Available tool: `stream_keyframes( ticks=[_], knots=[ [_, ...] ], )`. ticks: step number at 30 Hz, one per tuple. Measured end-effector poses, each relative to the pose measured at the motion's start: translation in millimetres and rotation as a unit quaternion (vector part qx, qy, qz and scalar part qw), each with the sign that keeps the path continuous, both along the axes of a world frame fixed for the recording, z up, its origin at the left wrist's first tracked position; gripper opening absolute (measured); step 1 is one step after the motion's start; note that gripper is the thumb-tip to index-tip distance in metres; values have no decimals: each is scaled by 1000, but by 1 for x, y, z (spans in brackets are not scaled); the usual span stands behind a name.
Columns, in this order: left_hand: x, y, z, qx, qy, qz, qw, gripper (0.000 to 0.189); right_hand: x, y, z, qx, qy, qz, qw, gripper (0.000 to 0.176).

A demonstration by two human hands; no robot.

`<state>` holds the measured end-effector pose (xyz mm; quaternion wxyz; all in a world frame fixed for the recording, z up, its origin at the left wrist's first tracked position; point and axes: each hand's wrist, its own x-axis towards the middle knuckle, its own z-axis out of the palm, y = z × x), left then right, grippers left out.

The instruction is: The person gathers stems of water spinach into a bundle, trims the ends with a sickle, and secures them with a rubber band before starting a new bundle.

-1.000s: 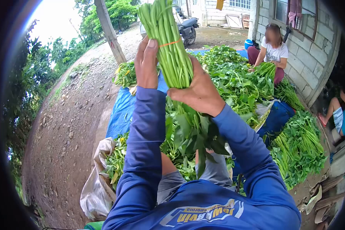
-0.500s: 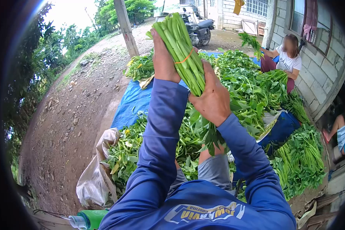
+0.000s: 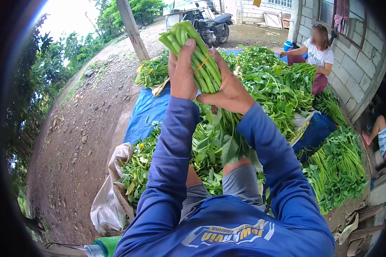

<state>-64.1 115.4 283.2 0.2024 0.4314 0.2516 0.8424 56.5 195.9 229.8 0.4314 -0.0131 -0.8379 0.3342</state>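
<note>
A bundle of leafy green stems (image 3: 203, 68), which looks like water spinach, is raised in front of me with its cut ends up and to the left. An orange rubber band (image 3: 202, 63) circles the stems. My left hand (image 3: 184, 75) is closed around the upper stems, thumb across their front. Lower down, my right hand (image 3: 230, 92) grips the bundle from the right, below the band. Its leaves (image 3: 227, 141) hang beneath my right hand, over the loose greens (image 3: 208, 154) by my knees.
A large heap of greens (image 3: 274, 85) covers the blue tarp (image 3: 143, 115). Tidy bunches (image 3: 339, 167) lie at right. A pale sack (image 3: 111, 197) and a green bottle (image 3: 107, 246) are at left. A co-worker (image 3: 319, 55) sits by the block wall; another person (image 3: 381, 132) is far right.
The bundle has come down slightly and left. My left thumb now lies across the stems, and my right hand has shifted round them. The co-worker's raised hand with greens has lowered.
</note>
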Motion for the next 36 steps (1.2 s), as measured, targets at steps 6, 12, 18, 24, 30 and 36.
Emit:
stream_keyframes(
  ticks=[6, 12, 18, 24, 30, 36],
  knots=[
    [-15, -31, 31, -78, 175, 260, 946, 61, 14, -7, 2, -34, -39, -35, 998, 93],
    [-60, -54, 41, -246, 366, 369, 818, 38, 19, 3, 2, 23, -58, -81, 995, 92],
    [-65, -62, 41, -269, 275, 199, 902, 28, 21, 1, 3, 1, -79, -59, 995, 92],
    [-66, -55, 31, -192, 249, 164, 935, 24, 22, -3, -1, -90, -88, 37, 991, 91],
    [-58, -70, 42, -308, 331, 280, 847, 30, 22, -6, -1, -10, -70, -42, 997, 91],
    [-57, -68, 41, -294, 291, 247, 876, 38, 23, -11, 6, 16, -74, -88, 993, 88]
  ],
)
